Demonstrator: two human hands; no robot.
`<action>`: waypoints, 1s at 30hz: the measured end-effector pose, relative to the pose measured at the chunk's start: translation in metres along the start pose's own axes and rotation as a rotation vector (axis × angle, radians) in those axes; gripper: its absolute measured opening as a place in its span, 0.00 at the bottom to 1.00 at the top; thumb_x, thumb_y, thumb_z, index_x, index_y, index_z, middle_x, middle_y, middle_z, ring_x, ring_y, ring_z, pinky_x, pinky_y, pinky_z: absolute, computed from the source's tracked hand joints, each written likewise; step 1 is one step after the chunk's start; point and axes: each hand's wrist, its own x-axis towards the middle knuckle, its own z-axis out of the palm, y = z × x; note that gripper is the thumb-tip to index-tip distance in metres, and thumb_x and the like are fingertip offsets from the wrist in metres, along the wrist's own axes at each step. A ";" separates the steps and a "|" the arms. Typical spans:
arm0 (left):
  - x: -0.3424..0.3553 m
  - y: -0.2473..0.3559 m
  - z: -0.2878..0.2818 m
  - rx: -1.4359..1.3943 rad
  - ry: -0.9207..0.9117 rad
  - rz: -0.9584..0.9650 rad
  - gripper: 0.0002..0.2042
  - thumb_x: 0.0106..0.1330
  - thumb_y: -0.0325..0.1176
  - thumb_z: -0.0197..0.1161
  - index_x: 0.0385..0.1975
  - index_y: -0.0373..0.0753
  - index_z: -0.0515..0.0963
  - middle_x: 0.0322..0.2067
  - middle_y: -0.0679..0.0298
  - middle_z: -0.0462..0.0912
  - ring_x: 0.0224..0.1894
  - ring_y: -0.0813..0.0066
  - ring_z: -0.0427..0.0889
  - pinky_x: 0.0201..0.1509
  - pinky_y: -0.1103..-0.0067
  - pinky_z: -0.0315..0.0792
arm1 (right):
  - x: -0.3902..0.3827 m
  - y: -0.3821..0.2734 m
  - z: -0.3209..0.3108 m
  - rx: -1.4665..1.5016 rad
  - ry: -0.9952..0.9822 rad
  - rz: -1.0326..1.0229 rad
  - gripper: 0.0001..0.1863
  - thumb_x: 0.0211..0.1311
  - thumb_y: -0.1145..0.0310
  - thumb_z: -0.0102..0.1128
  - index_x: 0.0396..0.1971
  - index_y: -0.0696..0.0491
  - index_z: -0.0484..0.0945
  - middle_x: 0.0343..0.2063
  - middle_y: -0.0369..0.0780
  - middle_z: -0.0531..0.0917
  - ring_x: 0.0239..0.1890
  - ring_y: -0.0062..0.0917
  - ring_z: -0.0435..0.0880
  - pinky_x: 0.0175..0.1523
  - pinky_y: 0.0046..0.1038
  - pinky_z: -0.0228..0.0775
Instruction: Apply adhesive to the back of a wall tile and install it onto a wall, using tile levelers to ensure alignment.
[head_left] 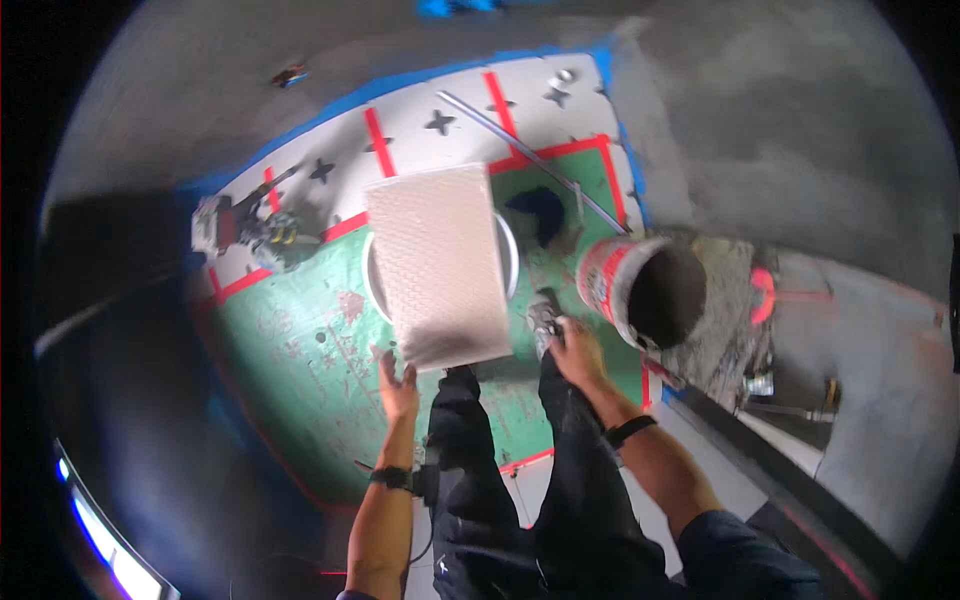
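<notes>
A beige rectangular tile (440,260) with a fine textured face lies across a round white bucket (509,254), whose rim shows on both sides. My left hand (396,386) is open by the tile's near left corner, thumb and fingers apart; whether it touches the edge I cannot tell. Off the tile's near right corner, my right hand (578,354) hangs beside my grey shoe (543,315), slightly blurred. Its fingers look loosely extended, and nothing shows in them.
A mortar-smeared bucket (612,285) stands at right beside a dirty board (735,300). A long metal bar (520,150) slants behind the tile, near a dark cloth (540,212). A power tool (225,228) lies at left. Red tape (345,228) borders the green floor covering (290,370).
</notes>
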 end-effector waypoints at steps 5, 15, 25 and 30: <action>-0.099 -0.035 -0.054 0.700 -0.615 -0.047 0.32 0.66 0.40 0.64 0.66 0.34 0.63 0.60 0.44 0.73 0.64 0.52 0.72 0.66 0.65 0.66 | -0.048 0.130 -0.103 -0.476 -0.190 0.357 0.25 0.57 0.60 0.63 0.52 0.56 0.72 0.48 0.50 0.77 0.58 0.45 0.70 0.63 0.46 0.60; -0.202 -0.036 0.047 1.022 -1.024 -0.313 0.43 0.62 0.58 0.65 0.72 0.44 0.55 0.70 0.33 0.49 0.70 0.31 0.56 0.70 0.54 0.59 | -0.081 0.274 -0.094 -0.297 -0.648 0.458 0.15 0.58 0.65 0.56 0.46 0.39 0.82 0.45 0.43 0.85 0.50 0.41 0.84 0.49 0.45 0.77; -0.175 0.013 0.096 1.257 -1.211 0.102 0.31 0.64 0.57 0.62 0.62 0.44 0.71 0.61 0.41 0.68 0.63 0.39 0.67 0.67 0.55 0.63 | -0.053 0.387 -0.172 -0.298 -0.281 0.378 0.13 0.65 0.64 0.50 0.42 0.55 0.76 0.33 0.53 0.84 0.37 0.51 0.84 0.40 0.48 0.72; -0.165 0.019 0.094 1.093 -1.044 0.133 0.20 0.64 0.45 0.63 0.53 0.43 0.77 0.55 0.52 0.76 0.59 0.49 0.73 0.61 0.57 0.68 | 0.063 0.419 -0.116 -0.554 -0.334 0.378 0.13 0.65 0.66 0.52 0.44 0.53 0.82 0.39 0.47 0.87 0.42 0.43 0.87 0.44 0.42 0.79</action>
